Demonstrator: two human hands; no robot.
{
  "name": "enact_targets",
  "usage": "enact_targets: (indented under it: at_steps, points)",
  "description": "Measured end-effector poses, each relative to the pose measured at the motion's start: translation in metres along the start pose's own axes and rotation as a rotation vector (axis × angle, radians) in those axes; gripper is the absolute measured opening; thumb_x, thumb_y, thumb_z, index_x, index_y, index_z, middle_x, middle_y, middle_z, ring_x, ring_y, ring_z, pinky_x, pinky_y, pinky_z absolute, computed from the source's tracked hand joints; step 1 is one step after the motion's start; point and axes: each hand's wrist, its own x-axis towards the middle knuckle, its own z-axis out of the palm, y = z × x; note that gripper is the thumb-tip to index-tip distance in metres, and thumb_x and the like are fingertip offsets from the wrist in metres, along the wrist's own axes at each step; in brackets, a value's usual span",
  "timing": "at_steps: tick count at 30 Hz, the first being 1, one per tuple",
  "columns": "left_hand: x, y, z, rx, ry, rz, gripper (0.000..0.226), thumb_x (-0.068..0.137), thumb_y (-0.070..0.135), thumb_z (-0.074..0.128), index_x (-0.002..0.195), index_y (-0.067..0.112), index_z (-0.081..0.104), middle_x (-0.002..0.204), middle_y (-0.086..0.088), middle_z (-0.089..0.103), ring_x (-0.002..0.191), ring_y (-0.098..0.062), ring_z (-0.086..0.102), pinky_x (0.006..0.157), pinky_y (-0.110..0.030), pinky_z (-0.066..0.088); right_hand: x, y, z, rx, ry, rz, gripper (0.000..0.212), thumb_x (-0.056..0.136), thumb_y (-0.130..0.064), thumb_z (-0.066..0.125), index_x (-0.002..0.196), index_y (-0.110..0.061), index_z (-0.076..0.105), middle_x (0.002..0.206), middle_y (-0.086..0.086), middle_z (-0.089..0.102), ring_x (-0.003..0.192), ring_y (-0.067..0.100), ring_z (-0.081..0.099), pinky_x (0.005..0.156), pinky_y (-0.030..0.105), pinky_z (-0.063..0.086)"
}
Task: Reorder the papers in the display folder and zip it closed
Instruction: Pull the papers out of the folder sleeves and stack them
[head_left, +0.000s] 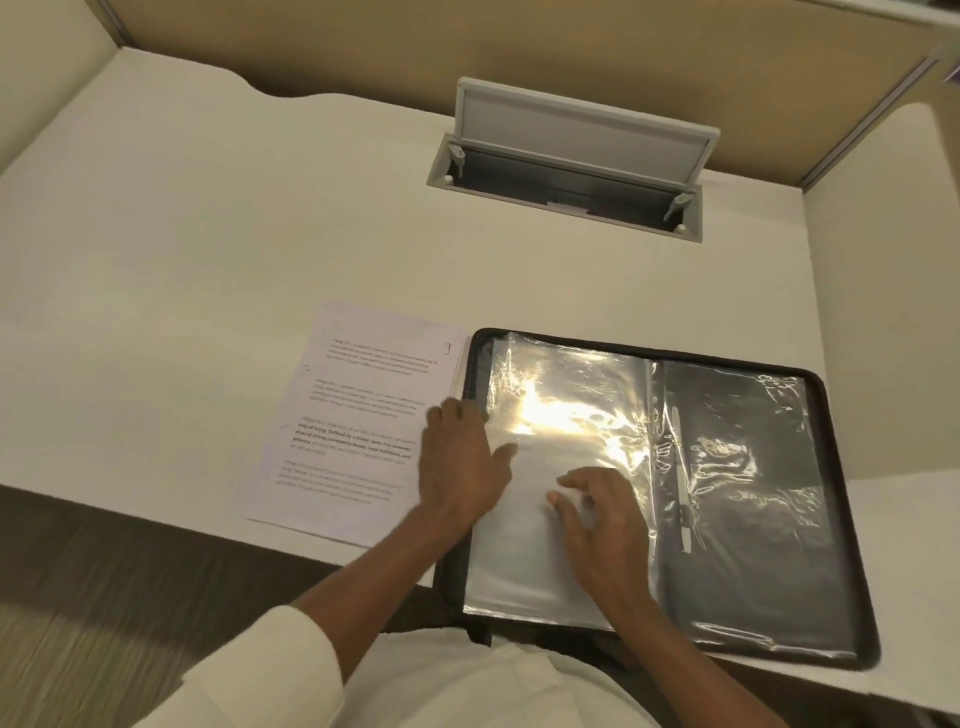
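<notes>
Working over the display folder (753, 545), lying open and unzipped at five o'clock on the desk (208, 234), with the papers (358, 415) stacked loose at its nine o'clock; sleeving and zipping seemingly remaining. Pressing the left hand (460, 462) flat, fingers spread, on the folder's left edge. Curling the right hand (602, 525) on the left sleeve (545, 389), pinching it or merely touching being impossible to tell.

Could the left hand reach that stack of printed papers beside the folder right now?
Probably yes. The left hand lies flat across the left edge of the folder, its fingers seemingly already over the near edge of the papers, and nothing lies between them.
</notes>
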Motion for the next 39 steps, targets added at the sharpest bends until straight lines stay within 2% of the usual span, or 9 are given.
enact_targets:
  at_steps: [3,5,8,19,24,27,33,36,39]
  points:
    - [-0.006,0.011,0.022,-0.03,-0.051,-0.073,0.063,0.09,0.051,0.078,0.135,0.015,0.053,0.134,-0.004,0.052,0.125,-0.021,0.047,0.104,-0.039,0.051,-0.001,0.028,-0.007,-0.133,0.06,0.009,0.044,0.09,-0.032,0.083,0.129,-0.019,0.069,0.142,0.003,0.058,0.135,0.023,0.052,0.119,0.031,0.035]
    - [-0.005,0.012,0.027,-0.021,-0.041,-0.102,0.071,0.09,0.052,0.078,0.14,0.012,0.049,0.137,-0.008,0.051,0.128,-0.024,0.046,0.107,-0.041,0.049,-0.002,0.036,-0.01,-0.159,0.055,0.054,0.06,0.09,-0.041,0.081,0.141,-0.018,0.062,0.157,0.008,0.048,0.147,0.029,0.042,0.123,0.048,0.034]
    - [-0.004,0.017,0.029,-0.029,-0.072,-0.158,0.086,0.089,0.055,0.079,0.149,0.007,0.04,0.143,-0.012,0.045,0.134,-0.028,0.043,0.113,-0.039,0.045,-0.004,0.044,-0.012,-0.19,0.049,0.103,0.074,0.091,-0.051,0.077,0.152,-0.018,0.051,0.168,0.011,0.032,0.155,0.03,0.028,0.125,0.049,0.026]
    - [0.02,0.036,0.023,-0.176,-0.142,-0.468,0.113,0.077,0.057,0.089,0.155,0.0,0.031,0.155,-0.02,0.041,0.143,-0.038,0.045,0.116,-0.05,0.045,0.001,0.058,-0.019,-0.087,0.044,0.129,0.075,0.091,-0.047,0.078,0.151,-0.011,0.05,0.161,0.005,0.042,0.152,0.023,0.034,0.124,0.046,0.033]
    - [0.025,0.031,0.021,-0.181,-0.166,-0.466,0.09,0.083,0.054,0.085,0.15,0.007,0.048,0.143,-0.012,0.062,0.131,-0.034,0.06,0.112,-0.048,0.048,0.004,0.064,-0.021,-0.093,0.041,0.091,0.072,0.091,-0.044,0.078,0.15,-0.011,0.051,0.158,0.005,0.045,0.148,0.025,0.038,0.121,0.05,0.037]
    - [0.023,0.03,0.021,-0.331,-0.194,-0.461,0.056,0.083,0.042,0.088,0.123,0.009,0.068,0.119,-0.009,0.074,0.104,-0.027,0.071,0.094,-0.047,0.062,0.006,0.066,-0.023,-0.099,0.039,0.077,0.069,0.092,-0.045,0.077,0.147,-0.012,0.053,0.156,0.005,0.047,0.147,0.025,0.04,0.118,0.051,0.04]
    - [0.005,0.057,0.01,-0.607,-0.191,-0.393,0.022,0.096,0.023,0.079,0.115,0.016,0.072,0.102,0.0,0.075,0.092,-0.019,0.072,0.071,-0.033,0.062,0.018,0.055,-0.04,0.064,0.002,0.184,0.058,0.091,-0.055,0.073,0.139,-0.025,0.057,0.145,-0.007,0.054,0.137,0.016,0.047,0.11,0.048,0.048]
    - [-0.005,0.09,0.003,-0.741,-0.28,-0.334,0.024,0.094,0.025,0.081,0.117,0.019,0.074,0.102,0.002,0.079,0.095,-0.017,0.076,0.082,-0.034,0.064,0.026,0.042,-0.06,0.237,-0.064,0.354,0.062,0.086,-0.071,0.068,0.136,-0.037,0.056,0.139,-0.016,0.058,0.128,0.01,0.055,0.105,0.039,0.05]
    - [-0.007,0.125,0.002,-0.833,-0.365,-0.277,0.033,0.09,0.026,0.085,0.12,0.016,0.076,0.101,0.004,0.081,0.091,-0.015,0.079,0.088,-0.039,0.065,0.036,0.024,-0.087,0.548,-0.112,0.53,0.078,0.079,-0.082,0.067,0.138,-0.032,0.06,0.133,-0.01,0.067,0.121,0.011,0.065,0.103,0.041,0.056]
